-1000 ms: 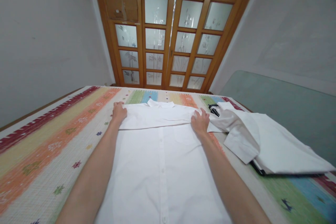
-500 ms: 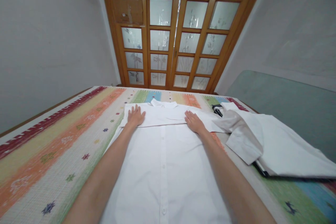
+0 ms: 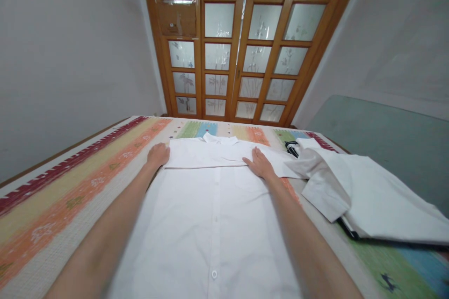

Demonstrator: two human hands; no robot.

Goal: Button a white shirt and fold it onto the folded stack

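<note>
A white button-up shirt (image 3: pixel 189 205) lies front up, its collar at the far end and its button strip running towards me. One sleeve (image 3: pixel 206 154) is laid flat across the chest. At the far left edge of the shirt is my left hand (image 3: pixel 158 154), its fingers curled round the cloth at the shoulder side; the fingertips are hidden. My right hand (image 3: pixel 260 163) rests on the sleeve and chest at the right, palm down with fingers out and thumb apart. The other sleeve (image 3: pixel 284 164) stretches out to the right.
A patterned striped cloth (image 3: pixel 105 182) covers the surface under the shirt. To the right lies a pile of white garments (image 3: pixel 382 196) with black-and-white pieces beneath. Behind it stands a grey-green board (image 3: pixel 379 126). Wooden glass-paned doors (image 3: pixel 235 56) are at the far end.
My left hand has slid left off the sleeve to the shirt's edge, and its fingers have curled in. My right hand stays in about the same place, its thumb now spread out.
</note>
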